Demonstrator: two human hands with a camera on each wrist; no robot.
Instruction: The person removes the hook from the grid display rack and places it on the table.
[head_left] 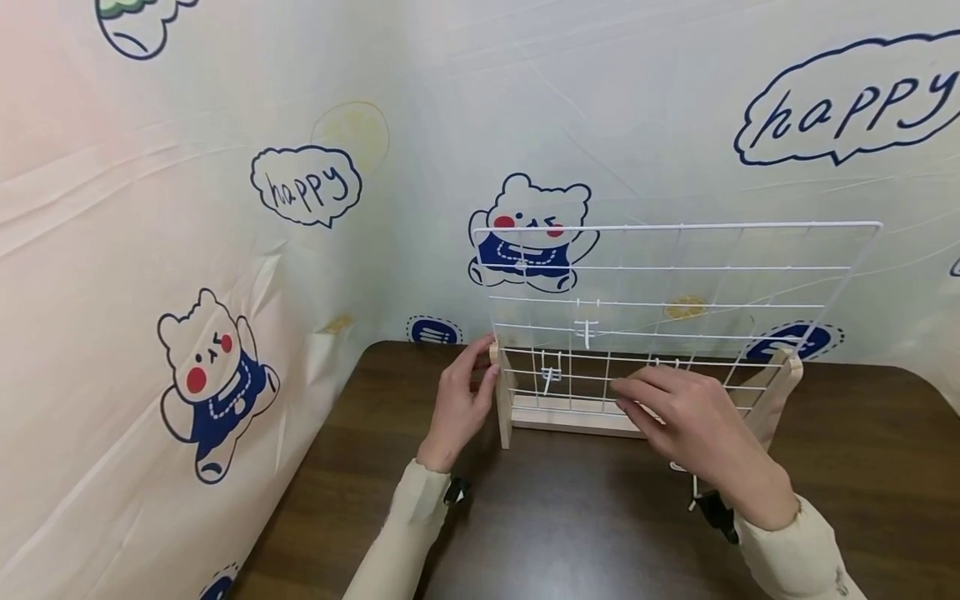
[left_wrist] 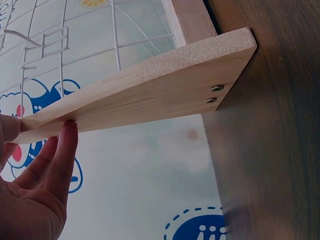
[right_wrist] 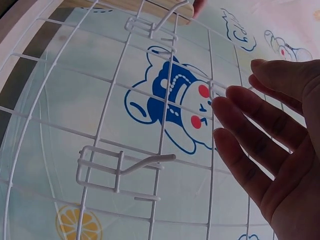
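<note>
White wire grid (head_left: 678,267), pale wooden stand (left_wrist: 150,87)

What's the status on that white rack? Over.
Left hand pinches wooden side. Right hand near grid, nothing visibly held. Rack standing, hooks attached. No obstruction seen.

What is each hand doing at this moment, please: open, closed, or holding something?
Left hand: holding the wooden side support between thumb and fingers.
Right hand: open, holding nothing, near the white wire grid.
</note>
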